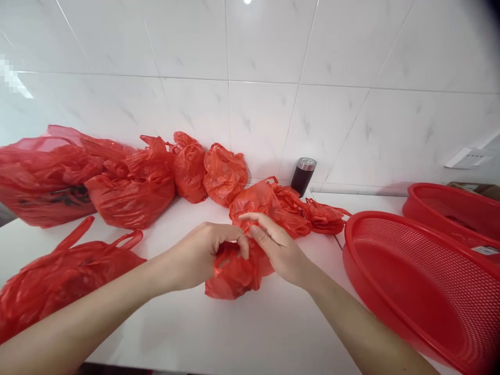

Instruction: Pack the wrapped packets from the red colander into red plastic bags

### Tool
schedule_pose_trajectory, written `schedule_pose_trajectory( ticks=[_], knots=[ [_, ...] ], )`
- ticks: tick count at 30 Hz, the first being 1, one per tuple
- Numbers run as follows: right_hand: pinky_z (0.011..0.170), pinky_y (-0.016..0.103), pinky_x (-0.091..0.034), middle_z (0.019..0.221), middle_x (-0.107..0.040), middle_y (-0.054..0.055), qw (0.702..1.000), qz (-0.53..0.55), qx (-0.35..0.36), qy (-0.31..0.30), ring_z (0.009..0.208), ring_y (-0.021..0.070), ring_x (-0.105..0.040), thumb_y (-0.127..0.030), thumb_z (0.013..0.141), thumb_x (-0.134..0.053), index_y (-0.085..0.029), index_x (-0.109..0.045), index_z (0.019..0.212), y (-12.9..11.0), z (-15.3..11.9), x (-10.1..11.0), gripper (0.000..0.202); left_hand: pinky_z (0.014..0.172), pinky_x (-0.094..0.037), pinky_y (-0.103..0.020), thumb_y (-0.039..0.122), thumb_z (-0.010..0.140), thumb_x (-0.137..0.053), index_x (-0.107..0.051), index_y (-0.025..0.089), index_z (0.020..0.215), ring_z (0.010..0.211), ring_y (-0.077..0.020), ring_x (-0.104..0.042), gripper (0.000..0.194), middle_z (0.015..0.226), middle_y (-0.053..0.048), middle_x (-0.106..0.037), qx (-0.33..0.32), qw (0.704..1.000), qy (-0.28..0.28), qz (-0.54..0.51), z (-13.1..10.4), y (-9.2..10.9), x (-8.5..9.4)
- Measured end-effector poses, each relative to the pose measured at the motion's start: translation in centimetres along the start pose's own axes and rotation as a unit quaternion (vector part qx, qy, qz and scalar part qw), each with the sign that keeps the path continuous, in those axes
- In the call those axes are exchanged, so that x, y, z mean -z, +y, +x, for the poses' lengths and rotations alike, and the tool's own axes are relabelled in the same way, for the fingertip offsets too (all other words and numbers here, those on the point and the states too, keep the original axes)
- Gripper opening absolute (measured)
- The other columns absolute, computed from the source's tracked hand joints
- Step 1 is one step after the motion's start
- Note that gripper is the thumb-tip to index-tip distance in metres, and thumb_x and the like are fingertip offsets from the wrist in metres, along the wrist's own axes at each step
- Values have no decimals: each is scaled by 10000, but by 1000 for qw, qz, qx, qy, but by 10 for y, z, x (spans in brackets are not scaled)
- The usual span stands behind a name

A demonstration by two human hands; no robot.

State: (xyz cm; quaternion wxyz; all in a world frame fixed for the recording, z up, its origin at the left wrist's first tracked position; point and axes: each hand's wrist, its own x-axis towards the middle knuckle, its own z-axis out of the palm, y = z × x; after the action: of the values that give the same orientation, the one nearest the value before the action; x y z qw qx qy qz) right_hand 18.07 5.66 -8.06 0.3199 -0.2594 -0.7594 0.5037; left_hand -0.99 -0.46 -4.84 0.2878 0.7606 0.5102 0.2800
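A small red plastic bag (233, 278) sits on the white table between my two hands. My left hand (213, 251) is curled over the bag's left side, its fingers closed on the plastic. At the bag's upper right, my right hand (273, 244) has its thumb and forefinger brought together on the plastic. Just behind them lies another red bag (255, 200), whose edge meets the bag between my hands.
Filled red bags (128, 198) line the tiled wall from the left to the middle. One red bag (70, 271) lies at the near left. A dark jar (303, 177) stands by the wall. Red baskets (406, 291) occupy the right.
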Motion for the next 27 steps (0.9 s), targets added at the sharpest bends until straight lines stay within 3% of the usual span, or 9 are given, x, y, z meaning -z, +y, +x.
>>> schedule_pose_trajectory(
  ticks=[4,6,8,12,15,19,22,25,27],
  knots=[
    [784,326,-500,875,-611,4,989,116,-32,-89,859,161,-591,-429,960,-439,-287,-526,1236,21,8,-8,322,543,-416,-220,-19,720,-387,-539,195,798,630,-106,-539,274,838,-2,-631,-75,971,134,182,0,-15,-18],
    [744,305,-493,849,-587,-1,980,146,-35,-130,819,150,-569,-425,941,-481,-255,-581,1127,22,7,-10,271,603,-474,-244,12,790,-384,-551,201,889,738,-132,-602,271,961,-34,-633,-99,965,139,198,0,-19,-21],
    [724,285,-472,837,-558,-4,978,146,-38,-141,787,134,-537,-435,932,-492,-217,-605,984,21,3,-9,251,715,-522,-284,57,840,-406,-575,214,1049,892,-167,-634,311,1102,-66,-626,-112,972,102,182,-2,-22,-19],
    [624,243,-402,702,-429,-40,992,75,-53,-83,647,99,-435,-483,933,-465,-196,-472,751,22,-15,0,340,876,-512,-347,195,918,-430,-520,270,1309,1030,-214,-630,409,1189,-70,-655,-56,987,4,150,-19,-35,-8],
    [704,277,-433,708,-448,-37,994,55,-94,-24,685,116,-512,-504,939,-431,-205,-389,715,40,-37,17,376,738,-533,-275,300,954,-373,-659,272,1087,851,-183,-669,316,1003,-27,-722,59,994,-36,82,-45,-48,-1],
    [807,358,-464,860,-621,40,981,62,-181,17,897,202,-633,-532,936,-402,-208,-422,750,74,-59,36,374,638,-518,-241,404,955,-329,-693,249,847,732,-167,-659,409,837,-8,-729,181,981,-63,4,-77,-55,-5],
    [778,360,-470,911,-663,59,979,2,-189,73,897,207,-636,-546,942,-354,-216,-460,810,86,-60,30,371,763,-508,-280,430,957,-326,-671,241,839,816,-178,-640,411,902,-13,-711,190,981,-26,11,-74,-55,-17],
    [709,343,-451,870,-643,27,970,-131,-160,124,790,198,-611,-563,895,-436,-235,-451,877,89,-51,5,329,899,-462,-303,425,966,-317,-624,224,897,1010,-192,-596,373,1132,-40,-644,150,986,55,38,-51,-61,-36],
    [649,335,-424,837,-618,27,958,-221,-139,120,737,208,-580,-541,830,-541,-235,-429,897,92,-46,-14,333,943,-441,-303,421,973,-287,-587,224,972,1095,-191,-563,359,1231,-55,-589,123,989,70,49,-31,-69,-51]
  ],
)
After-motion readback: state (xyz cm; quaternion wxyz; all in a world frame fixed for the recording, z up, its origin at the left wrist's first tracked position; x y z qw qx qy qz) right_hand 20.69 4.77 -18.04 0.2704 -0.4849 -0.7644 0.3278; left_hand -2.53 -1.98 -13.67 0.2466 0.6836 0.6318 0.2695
